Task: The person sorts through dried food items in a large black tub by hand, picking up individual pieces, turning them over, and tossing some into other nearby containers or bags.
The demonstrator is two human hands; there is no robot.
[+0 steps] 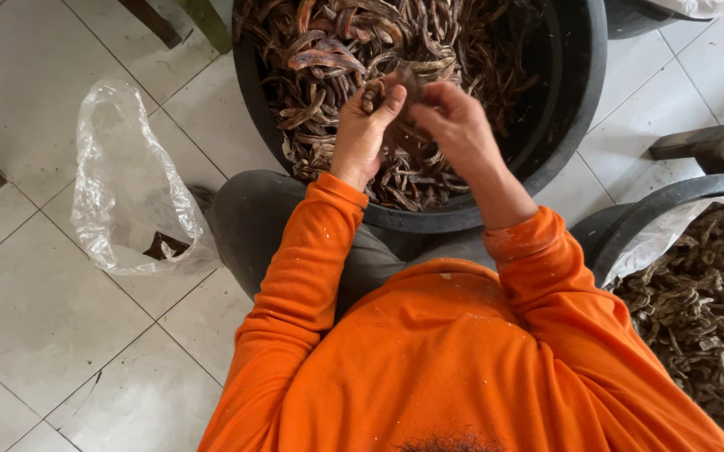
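Both my hands are raised over a large black tub [584,92] heaped with dark brown dried pods. My left hand [362,130] pinches one end of a brown pod [408,84] between thumb and fingers. My right hand [454,121] grips the same pod from the other side, fingers curled around it. The pod is partly hidden by my fingers. My orange sleeves reach down from the hands to my chest.
A clear plastic bag [128,180] lies open on the tiled floor at my left, with a few dark pieces inside. A second black tub [630,222] lined with plastic holds greyish dried husks at my right. Wooden stool legs [705,142] stand nearby.
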